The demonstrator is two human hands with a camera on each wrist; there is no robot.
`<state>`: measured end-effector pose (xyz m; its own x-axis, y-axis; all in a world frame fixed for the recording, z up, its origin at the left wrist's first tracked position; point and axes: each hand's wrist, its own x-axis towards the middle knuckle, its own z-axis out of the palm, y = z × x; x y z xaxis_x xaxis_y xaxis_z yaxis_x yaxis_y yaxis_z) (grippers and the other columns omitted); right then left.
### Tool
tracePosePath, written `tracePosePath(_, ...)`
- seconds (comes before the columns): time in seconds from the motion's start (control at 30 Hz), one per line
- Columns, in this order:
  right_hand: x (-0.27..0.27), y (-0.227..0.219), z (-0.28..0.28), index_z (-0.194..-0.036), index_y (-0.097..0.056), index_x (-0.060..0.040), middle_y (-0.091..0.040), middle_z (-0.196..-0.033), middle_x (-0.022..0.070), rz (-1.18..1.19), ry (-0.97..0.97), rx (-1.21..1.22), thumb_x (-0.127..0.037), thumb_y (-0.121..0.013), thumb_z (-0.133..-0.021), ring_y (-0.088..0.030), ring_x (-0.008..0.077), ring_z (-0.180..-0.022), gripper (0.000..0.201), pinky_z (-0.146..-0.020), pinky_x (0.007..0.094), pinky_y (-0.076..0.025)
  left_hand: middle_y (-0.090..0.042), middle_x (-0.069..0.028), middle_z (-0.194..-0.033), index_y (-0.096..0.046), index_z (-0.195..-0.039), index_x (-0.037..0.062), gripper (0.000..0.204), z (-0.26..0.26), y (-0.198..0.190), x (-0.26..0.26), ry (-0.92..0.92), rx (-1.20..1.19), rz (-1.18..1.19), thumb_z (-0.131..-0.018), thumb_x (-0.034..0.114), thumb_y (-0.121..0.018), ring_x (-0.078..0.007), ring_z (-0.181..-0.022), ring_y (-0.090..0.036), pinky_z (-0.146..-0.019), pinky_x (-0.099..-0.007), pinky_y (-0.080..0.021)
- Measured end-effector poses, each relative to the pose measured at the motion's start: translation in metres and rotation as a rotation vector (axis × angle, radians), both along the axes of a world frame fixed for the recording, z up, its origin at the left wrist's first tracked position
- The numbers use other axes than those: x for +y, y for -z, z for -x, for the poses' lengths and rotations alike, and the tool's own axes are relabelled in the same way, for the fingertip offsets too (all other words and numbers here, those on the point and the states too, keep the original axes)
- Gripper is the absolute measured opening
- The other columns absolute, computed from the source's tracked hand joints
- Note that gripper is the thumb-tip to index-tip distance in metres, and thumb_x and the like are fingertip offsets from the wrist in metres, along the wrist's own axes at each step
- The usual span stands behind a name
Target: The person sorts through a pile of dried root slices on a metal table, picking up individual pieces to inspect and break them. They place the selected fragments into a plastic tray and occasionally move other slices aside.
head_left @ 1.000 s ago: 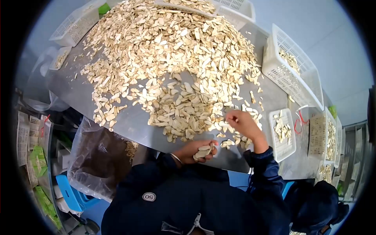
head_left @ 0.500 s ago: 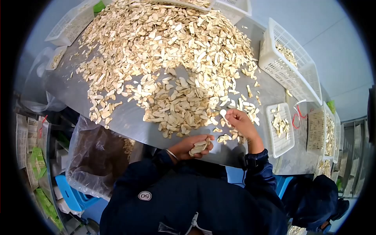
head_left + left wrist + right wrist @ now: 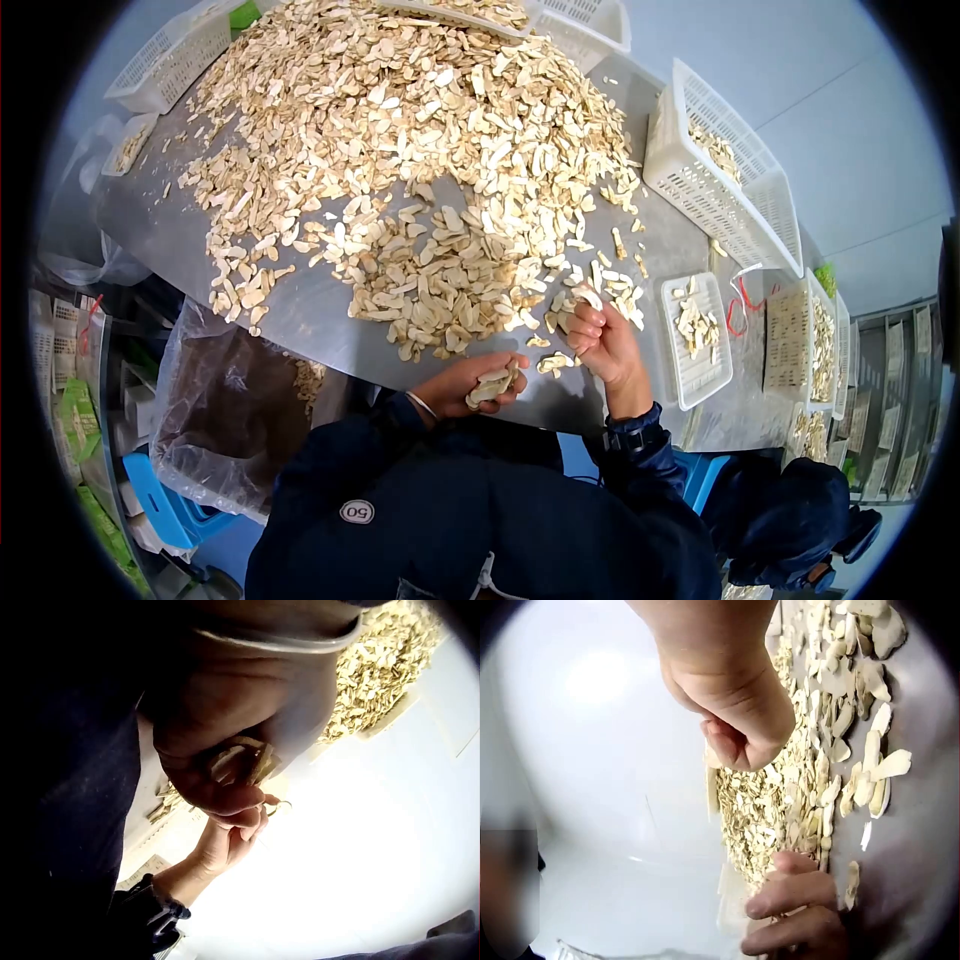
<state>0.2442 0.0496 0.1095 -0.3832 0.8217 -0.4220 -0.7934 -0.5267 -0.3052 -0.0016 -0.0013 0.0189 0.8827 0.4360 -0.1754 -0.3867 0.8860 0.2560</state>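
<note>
My left hand grips a small stack of pale slices near the front edge of the table; they look like dried mushroom or root pieces. In the left wrist view the slices' edges show inside the curled fingers. To the right, over the table, my right hand pinches one pale slice between thumb and fingers. In the right wrist view that hand hides most of the slice. A large heap of similar slices covers the table, with a nearer pile in front of my hands.
A shallow white tray with some slices lies right of my right hand. White perforated baskets stand along the table's right and far edges. At the lower left is a plastic-lined bin. Another person's dark clothing shows at lower right.
My right hand has picked a slice off the table, and its fingers have turned upward with it. The left hand keeps its stack. The whole head view has shifted slightly.
</note>
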Motion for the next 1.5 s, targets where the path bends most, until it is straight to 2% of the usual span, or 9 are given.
tracePosePath(0.17,-0.019,-0.016,0.030,-0.111,-0.065,-0.0039,-0.055,-0.067,0.0005,-0.437,-0.524,-0.979,-0.025,-0.056,-0.102,-0.051,0.0135,-0.059,0.025,-0.054,0.0284,-0.040,-0.062,-0.0097,-0.107,-0.051,-0.127,0.0075,0.040,0.004,-0.005,0.004,-0.023,0.014,-0.013,-0.109,0.040,-0.038,-0.0140,-0.079,-0.061,-0.049,-0.0198,-0.043)
tracePosePath(0.27,-0.010,0.000,0.039,-0.110,-0.066,-0.0038,-0.054,-0.065,0.0037,-0.948,-0.395,-1.733,-0.018,-0.060,-0.099,-0.053,0.0126,-0.061,0.019,-0.059,0.0273,-0.044,-0.063,-0.0098,-0.112,-0.053,-0.126,0.0080,0.039,0.002,-0.009,0.001,-0.039,0.054,-0.018,-0.109,0.039,-0.035,-0.0138,-0.082,-0.064,-0.049,-0.0198,-0.045)
tracePosePath(0.37,0.001,0.004,0.048,-0.102,-0.069,-0.0046,-0.062,-0.091,0.0114,-1.240,-0.327,-1.883,-0.008,-0.069,-0.086,-0.060,0.0280,-0.088,0.017,-0.079,0.0354,-0.050,-0.062,-0.0084,-0.107,-0.054,-0.124,0.0084,0.039,0.002,-0.011,0.001,-0.027,0.122,-0.052,-0.110,0.039,-0.035,-0.0131,-0.079,-0.062,-0.048,-0.0200,-0.045)
tracePosePath(0.57,0.010,0.017,0.041,-0.096,-0.071,-0.0035,-0.063,-0.104,0.0132,-1.422,-0.127,-1.992,-0.007,-0.071,-0.084,-0.060,0.0308,-0.099,0.012,-0.083,0.0388,-0.051,-0.061,-0.0072,-0.102,-0.051,-0.126,0.0084,0.037,0.002,0.005,-0.002,-0.014,-0.034,-0.010,-0.108,0.039,-0.040,-0.0123,-0.077,-0.061,-0.050,-0.0198,-0.045)
tracePosePath(0.8,0.011,0.021,0.007,-0.107,-0.069,-0.0024,-0.067,-0.085,0.0001,-0.379,-0.309,-1.222,-0.023,-0.065,-0.100,-0.056,0.0039,-0.066,0.022,-0.059,0.0208,-0.044,-0.061,-0.0071,-0.102,-0.053,-0.126,0.0087,0.038,0.003,-0.001,-0.001,-0.013,-0.010,0.016,-0.109,0.039,-0.037,-0.0118,-0.076,-0.058,-0.048,-0.0198,-0.043)
tracePosePath(0.93,0.013,0.023,0.005,-0.111,-0.068,-0.0040,-0.065,-0.077,0.0004,-0.446,-0.330,-1.265,-0.024,-0.065,-0.099,-0.055,0.0062,-0.064,0.024,-0.058,0.0216,-0.044,-0.060,-0.0074,-0.102,-0.052,-0.127,0.0085,0.038,0.002,0.003,-0.002,-0.013,-0.048,0.015,-0.109,0.039,-0.038,-0.0118,-0.076,-0.058,-0.048,-0.0195,-0.043)
tracePosePath(1.03,0.013,0.001,0.025,-0.110,-0.068,-0.0032,-0.067,-0.079,0.0078,-0.719,-0.326,-2.047,-0.016,-0.068,-0.093,-0.060,0.0185,-0.064,0.022,-0.058,0.0297,-0.048,-0.060,-0.0081,-0.103,-0.051,-0.128,0.0083,0.038,0.004,0.000,0.000,0.017,0.007,-0.031,-0.109,0.038,-0.038,-0.0119,-0.075,-0.056,-0.048,-0.0194,-0.042)
tracePosePath(1.3,0.020,0.017,0.065,-0.112,-0.068,-0.0040,-0.068,-0.101,0.0130,-1.522,-0.252,-1.922,-0.009,-0.072,-0.087,-0.067,0.0260,-0.085,0.026,-0.071,0.0343,-0.054,-0.059,-0.0076,-0.103,-0.050,-0.128,0.0081,0.037,0.005,-0.005,-0.001,0.031,0.022,-0.037,-0.109,0.037,-0.039,-0.0107,-0.073,-0.055,-0.049,-0.0188,-0.042)
tracePosePath(1.5,0.012,0.021,0.026,-0.109,-0.067,-0.0006,-0.056,-0.079,-0.0020,-0.783,-0.406,-1.679,-0.004,-0.067,-0.093,-0.051,0.0062,-0.067,0.017,-0.061,0.0224,-0.043,-0.059,-0.0079,-0.103,-0.050,-0.129,0.0072,0.037,0.004,0.000,-0.001,0.036,0.016,-0.063,-0.109,0.037,-0.038,-0.0097,-0.075,-0.056,-0.048,-0.0184,-0.042)
